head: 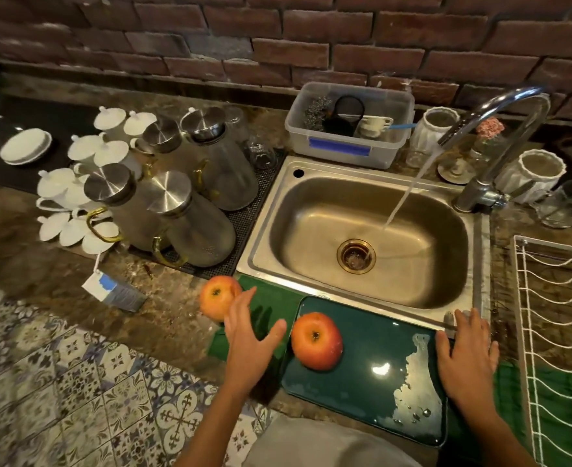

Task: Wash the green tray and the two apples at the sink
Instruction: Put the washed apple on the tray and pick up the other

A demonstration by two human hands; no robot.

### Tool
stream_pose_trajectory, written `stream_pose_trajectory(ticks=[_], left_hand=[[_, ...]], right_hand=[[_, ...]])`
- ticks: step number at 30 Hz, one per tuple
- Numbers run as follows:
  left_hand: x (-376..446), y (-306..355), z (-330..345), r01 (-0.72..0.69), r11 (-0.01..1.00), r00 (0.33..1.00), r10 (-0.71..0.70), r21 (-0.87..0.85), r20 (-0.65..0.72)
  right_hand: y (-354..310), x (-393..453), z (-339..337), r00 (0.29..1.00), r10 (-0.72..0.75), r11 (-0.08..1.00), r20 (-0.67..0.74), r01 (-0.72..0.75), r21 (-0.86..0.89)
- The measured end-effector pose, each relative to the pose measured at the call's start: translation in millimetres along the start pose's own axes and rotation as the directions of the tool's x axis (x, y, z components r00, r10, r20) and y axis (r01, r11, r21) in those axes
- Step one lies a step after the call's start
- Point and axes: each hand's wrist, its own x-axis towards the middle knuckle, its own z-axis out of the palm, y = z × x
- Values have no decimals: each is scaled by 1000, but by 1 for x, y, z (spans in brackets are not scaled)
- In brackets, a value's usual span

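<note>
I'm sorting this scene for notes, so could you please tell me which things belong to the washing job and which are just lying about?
Part of the job:
green tray
apple on the tray
apple on the counter
sink
tap, running

Just lying about:
glass jugs
white lidded cups
plastic tub
wire rack
white ribbed pots

I see a dark green tray (362,375), two red-orange apples (316,340) (218,296), a green cloth (264,305), red-brown brick wall (278,38), steel-grey sink (372,230), white rack (554,332), and blue-and-white floral floor tiles (75,382).
</note>
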Motion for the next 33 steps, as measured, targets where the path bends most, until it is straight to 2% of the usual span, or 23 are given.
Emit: stream_pose_trajectory(ticks=[2,4,7,12,19,22,27,33], left_hand=[[12,-5,-10,17,996,988,-2,91,-154],[26,-10,-17,100,980,948,-42,169,-316],[43,-18,-24,197,960,917,-108,201,-383],[59,-30,-24,302,952,915,-303,-45,-266],[64,-25,-27,323,946,915,-304,29,-266],[72,-5,-17,264,964,938,-247,38,-242],[100,48,25,82,997,992,-80,14,-97],[138,110,108,-44,999,991,47,-28,127]], right_hand=[[-1,1,-2,1000,4,1000,7,-4,-10],[-2,1,-4,1000,13,1000,18,-12,-12],[-3,1,-6,999,19,1000,33,-18,-20],[-4,0,-6,999,29,999,45,-28,-20],[-4,4,-5,998,50,998,50,-48,-34],[-3,6,-4,997,65,997,50,-64,-37],[-4,1,-4,998,50,999,40,-49,-3],[-11,-2,-8,998,56,995,-21,-54,84]])
